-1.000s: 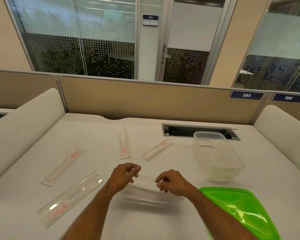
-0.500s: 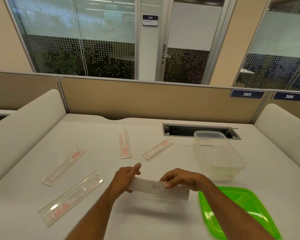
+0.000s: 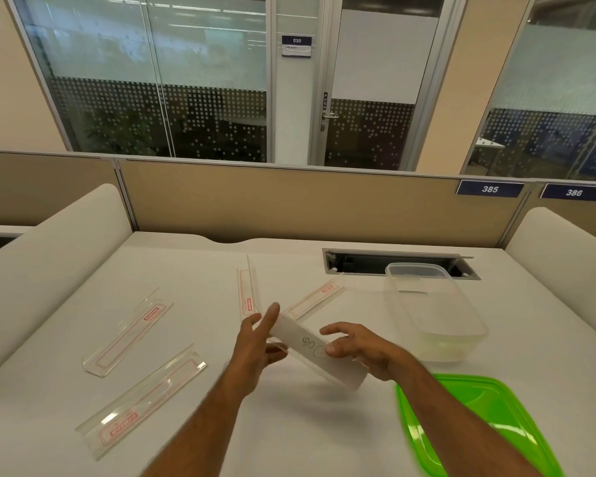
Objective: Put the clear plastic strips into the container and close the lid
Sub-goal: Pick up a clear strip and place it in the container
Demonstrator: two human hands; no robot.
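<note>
Both my hands hold one clear plastic strip above the table's middle; it carries a white insert with handwritten marks and slopes down to the right. My left hand grips its upper left end, my right hand pinches it near the lower right. Several more clear strips with red print lie flat: one at the near left, one farther left, one standing on edge, one behind my hands. The clear container stands open at the right. Its green lid lies in front of it.
A cable slot is cut into the white table just behind the container. A tan partition closes the far edge, and padded white dividers flank both sides.
The held strip has been lifted and turned from edge-on to flat-faced, then tilted so its right end drops. Both hands have risen and shifted slightly toward the container.
</note>
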